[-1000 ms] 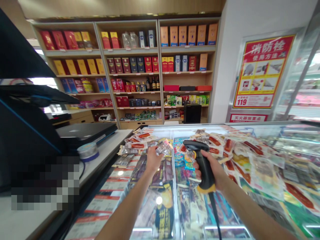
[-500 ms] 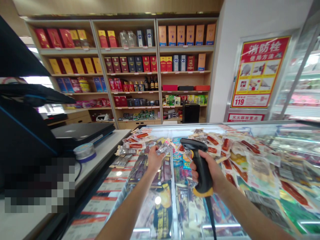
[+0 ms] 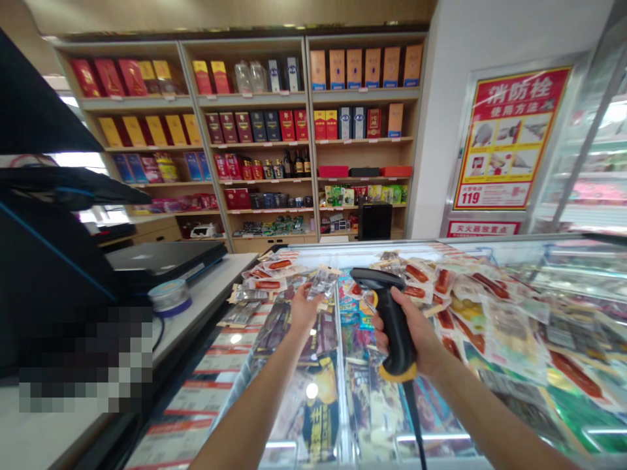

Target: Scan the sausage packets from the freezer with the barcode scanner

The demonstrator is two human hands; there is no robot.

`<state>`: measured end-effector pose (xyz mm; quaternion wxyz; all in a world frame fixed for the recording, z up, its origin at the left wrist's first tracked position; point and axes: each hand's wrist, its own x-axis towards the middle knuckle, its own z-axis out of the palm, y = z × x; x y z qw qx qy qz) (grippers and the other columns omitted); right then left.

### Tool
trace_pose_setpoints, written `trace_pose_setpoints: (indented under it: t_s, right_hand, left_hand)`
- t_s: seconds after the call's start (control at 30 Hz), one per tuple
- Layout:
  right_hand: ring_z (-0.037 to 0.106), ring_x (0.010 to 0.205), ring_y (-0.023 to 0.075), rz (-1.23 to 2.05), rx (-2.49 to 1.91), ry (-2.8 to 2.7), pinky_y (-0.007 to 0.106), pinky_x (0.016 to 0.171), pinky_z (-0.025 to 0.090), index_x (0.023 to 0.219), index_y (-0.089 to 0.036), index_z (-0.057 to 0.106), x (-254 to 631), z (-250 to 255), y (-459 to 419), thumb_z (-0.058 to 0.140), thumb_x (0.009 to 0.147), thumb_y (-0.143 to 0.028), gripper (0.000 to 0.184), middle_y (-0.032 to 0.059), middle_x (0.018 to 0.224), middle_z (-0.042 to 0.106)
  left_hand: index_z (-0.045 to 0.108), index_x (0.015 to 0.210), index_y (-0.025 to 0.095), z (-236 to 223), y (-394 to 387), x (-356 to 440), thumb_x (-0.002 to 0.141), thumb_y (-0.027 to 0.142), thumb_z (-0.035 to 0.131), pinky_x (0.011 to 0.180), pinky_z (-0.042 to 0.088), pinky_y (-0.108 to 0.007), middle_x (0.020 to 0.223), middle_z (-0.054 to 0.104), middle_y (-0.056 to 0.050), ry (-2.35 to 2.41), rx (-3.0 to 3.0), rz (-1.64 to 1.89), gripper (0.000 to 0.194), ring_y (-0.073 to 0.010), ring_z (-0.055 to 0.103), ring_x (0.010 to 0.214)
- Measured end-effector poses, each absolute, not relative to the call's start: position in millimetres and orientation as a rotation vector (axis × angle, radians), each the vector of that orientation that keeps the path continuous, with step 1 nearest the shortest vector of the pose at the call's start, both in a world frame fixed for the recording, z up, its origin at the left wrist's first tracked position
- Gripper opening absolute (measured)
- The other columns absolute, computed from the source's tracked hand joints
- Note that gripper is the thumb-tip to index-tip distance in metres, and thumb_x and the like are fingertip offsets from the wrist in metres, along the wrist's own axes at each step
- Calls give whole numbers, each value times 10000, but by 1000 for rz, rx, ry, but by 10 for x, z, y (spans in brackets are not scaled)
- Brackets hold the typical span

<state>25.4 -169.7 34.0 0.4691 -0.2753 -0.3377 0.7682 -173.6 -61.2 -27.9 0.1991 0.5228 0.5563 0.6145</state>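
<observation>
Head view shows a left hand pinching a small clear packet above the glass-topped freezer, while the right hand's fingers wrap a black barcode scanner beside it.

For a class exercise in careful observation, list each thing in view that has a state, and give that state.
Left hand, pinching a clear packet
Right hand, wrapped around the scanner
Scanner, raised, head pointing left
Cable, hanging down
Sausage packets, loose, overlapping
Tape roll, lying flat
Poster, framed, wall-mounted

one scanner, six top-shelf orange boxes, three long flat boxes
</observation>
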Motion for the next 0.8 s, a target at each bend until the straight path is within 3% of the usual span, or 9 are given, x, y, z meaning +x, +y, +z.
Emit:
trace_pose_setpoints:
  t_s: [0.33, 0.63, 0.8]
  right_hand:
    - [485, 380, 85, 1790, -761, -880, 192, 336, 365, 640, -148, 489, 209, 443, -1772, 424, 707, -520, 382, -7, 505, 537]
    - [487, 343, 90, 1180, -911, -766, 181, 319, 379, 687, -181, 458, 980, 510, -1363, 491, 694, -392, 215, -43, 418, 509]
    - [476, 323, 100, 924, -1018, -745, 199, 303, 374, 606, -174, 458, 1373, 401, -1188, 486, 681, -402, 242, -22, 406, 513]
  left_hand:
    - [618, 799, 144, -289, -638, -1679, 586, 252, 557, 594, 402, -238, 695, 639, -19, 1469, 1419, 1613, 247, -160, 567, 653]
    - [554, 922, 139, -218, -510, -1173, 702, 209, 438, 512, 420, -214, 751, 637, -37, 1553, 1440, 1457, 259, -132, 576, 613]
    - [558, 927, 155, -142, -360, -793, 697, 169, 441, 642, 432, -260, 818, 637, -58, 1692, 1608, 1298, 258, -170, 587, 754]
